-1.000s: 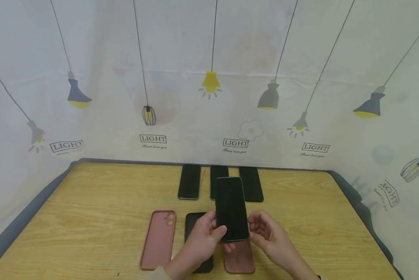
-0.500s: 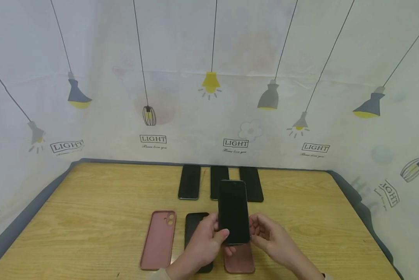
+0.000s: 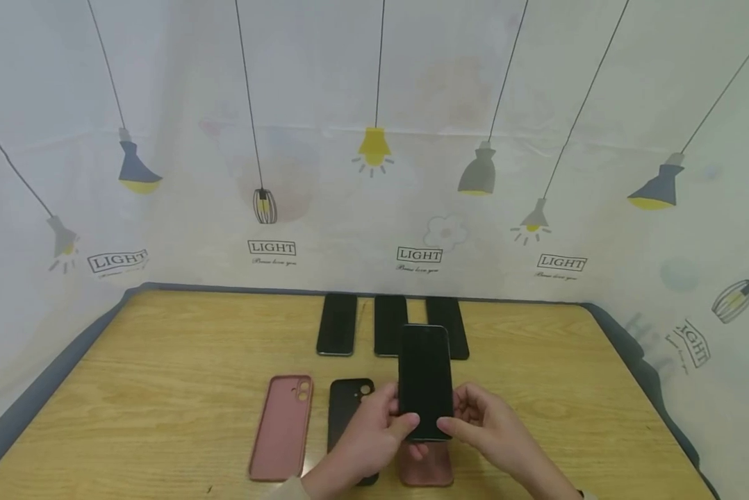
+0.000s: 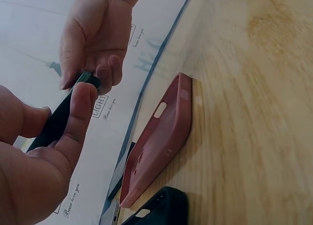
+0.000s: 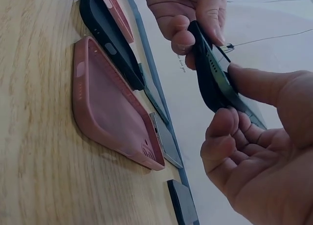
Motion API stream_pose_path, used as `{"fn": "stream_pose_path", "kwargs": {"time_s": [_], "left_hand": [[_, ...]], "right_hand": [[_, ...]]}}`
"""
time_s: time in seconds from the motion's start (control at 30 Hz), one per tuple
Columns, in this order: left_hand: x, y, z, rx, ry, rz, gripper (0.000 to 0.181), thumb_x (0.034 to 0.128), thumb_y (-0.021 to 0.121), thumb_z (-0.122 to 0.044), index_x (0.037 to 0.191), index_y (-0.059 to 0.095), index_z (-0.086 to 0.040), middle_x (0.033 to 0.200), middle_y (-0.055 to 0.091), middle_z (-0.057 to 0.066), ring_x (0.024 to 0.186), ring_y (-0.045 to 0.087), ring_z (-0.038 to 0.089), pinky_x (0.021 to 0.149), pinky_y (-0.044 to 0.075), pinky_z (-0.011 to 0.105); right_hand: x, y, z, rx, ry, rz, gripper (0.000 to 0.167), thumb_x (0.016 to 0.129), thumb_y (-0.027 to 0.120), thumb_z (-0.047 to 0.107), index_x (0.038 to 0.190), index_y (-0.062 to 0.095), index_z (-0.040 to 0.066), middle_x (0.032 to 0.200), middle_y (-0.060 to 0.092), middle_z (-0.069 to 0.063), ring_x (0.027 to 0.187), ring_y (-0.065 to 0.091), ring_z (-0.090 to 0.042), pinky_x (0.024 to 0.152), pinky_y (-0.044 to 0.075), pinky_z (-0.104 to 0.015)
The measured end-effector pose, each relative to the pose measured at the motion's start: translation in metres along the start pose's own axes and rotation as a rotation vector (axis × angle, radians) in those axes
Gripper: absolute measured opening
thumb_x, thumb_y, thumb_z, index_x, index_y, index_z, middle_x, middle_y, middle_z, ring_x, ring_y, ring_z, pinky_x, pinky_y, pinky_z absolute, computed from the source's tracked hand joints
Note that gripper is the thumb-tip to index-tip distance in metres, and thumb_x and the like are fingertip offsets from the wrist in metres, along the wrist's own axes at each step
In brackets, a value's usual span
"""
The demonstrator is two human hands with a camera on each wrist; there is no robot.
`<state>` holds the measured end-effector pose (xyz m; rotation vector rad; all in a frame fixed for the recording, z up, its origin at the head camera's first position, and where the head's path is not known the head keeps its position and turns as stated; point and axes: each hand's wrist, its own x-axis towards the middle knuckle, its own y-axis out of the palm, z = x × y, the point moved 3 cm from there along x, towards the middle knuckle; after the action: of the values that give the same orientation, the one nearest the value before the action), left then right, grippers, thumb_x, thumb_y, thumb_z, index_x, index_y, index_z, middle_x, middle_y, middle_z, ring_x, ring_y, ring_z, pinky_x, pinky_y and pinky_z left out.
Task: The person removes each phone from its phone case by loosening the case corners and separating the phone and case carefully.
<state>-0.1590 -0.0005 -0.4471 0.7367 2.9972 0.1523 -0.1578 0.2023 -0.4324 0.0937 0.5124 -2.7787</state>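
Note:
A smartphone [image 3: 424,382] with a dark screen is held upright above the table between both hands. In the right wrist view its greenish edge shows, and a black phone case [image 5: 206,83] lies along its back, standing partly away from that edge. My left hand [image 3: 371,430] grips the left side, thumb on the screen. My right hand [image 3: 493,430] pinches the lower right corner, its thumb on the front and its fingers curled at the case's edge. Below the hands lies a pink phone case [image 3: 426,469], partly hidden.
Another pink case [image 3: 281,427] and a black case [image 3: 349,399] lie open side up at the left front. Three dark phone-shaped slabs [image 3: 337,325] line the table's back edge, one partly covered by the held phone. A printed curtain [image 3: 324,173] surrounds the wooden table [image 3: 162,389].
The phone has shifted to the right and slightly nearer to me. My right thumb has moved from beside the phone onto the lower corner of its screen.

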Motion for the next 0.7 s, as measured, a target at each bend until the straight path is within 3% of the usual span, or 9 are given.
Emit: {"fn": "stream_pose_path", "kwargs": {"time_s": [0.1, 0.23, 0.47, 0.7], "left_hand": [[0.0006, 0.0018, 0.0004, -0.006, 0.003, 0.014, 0.039, 0.1037, 0.056, 0.002, 0.142, 0.048, 0.005, 0.102, 0.073, 0.018, 0.073, 0.073, 0.039, 0.067, 0.063, 0.036], [0.0011, 0.0031, 0.0002, -0.010, 0.013, 0.016, 0.040, 0.1029, 0.058, 0.002, 0.142, 0.048, 0.006, 0.103, 0.073, 0.019, 0.075, 0.072, 0.043, 0.067, 0.063, 0.038], [0.0020, 0.0026, 0.0016, 0.005, -0.002, -0.014, 0.042, 0.1003, 0.064, -0.001, 0.140, 0.051, 0.005, 0.100, 0.074, 0.016, 0.070, 0.073, 0.032, 0.064, 0.063, 0.040], [0.0026, 0.0022, 0.0052, -0.004, -0.012, -0.035, 0.044, 0.0983, 0.067, -0.001, 0.140, 0.052, 0.003, 0.098, 0.074, 0.016, 0.065, 0.072, 0.026, 0.060, 0.062, 0.035]], "right_hand": [[0.0002, -0.0001, -0.0014, -0.005, 0.015, -0.002, 0.033, 0.094, 0.077, 0.021, 0.106, 0.058, -0.003, 0.088, 0.062, -0.007, 0.073, 0.059, -0.016, 0.065, 0.052, -0.026], [0.0000, -0.0014, -0.0023, 0.004, 0.019, 0.012, 0.031, 0.095, 0.076, 0.020, 0.104, 0.057, -0.003, 0.085, 0.062, -0.006, 0.070, 0.057, -0.014, 0.062, 0.050, -0.026], [-0.0008, -0.0048, -0.0030, 0.069, 0.025, 0.075, 0.028, 0.097, 0.073, 0.017, 0.103, 0.054, -0.003, 0.084, 0.065, -0.006, 0.064, 0.053, -0.011, 0.056, 0.047, -0.026], [-0.0015, -0.0062, -0.0031, 0.067, -0.026, 0.119, 0.029, 0.099, 0.070, 0.015, 0.116, 0.060, -0.006, 0.094, 0.069, -0.012, 0.068, 0.058, -0.012, 0.057, 0.052, -0.030]]}}
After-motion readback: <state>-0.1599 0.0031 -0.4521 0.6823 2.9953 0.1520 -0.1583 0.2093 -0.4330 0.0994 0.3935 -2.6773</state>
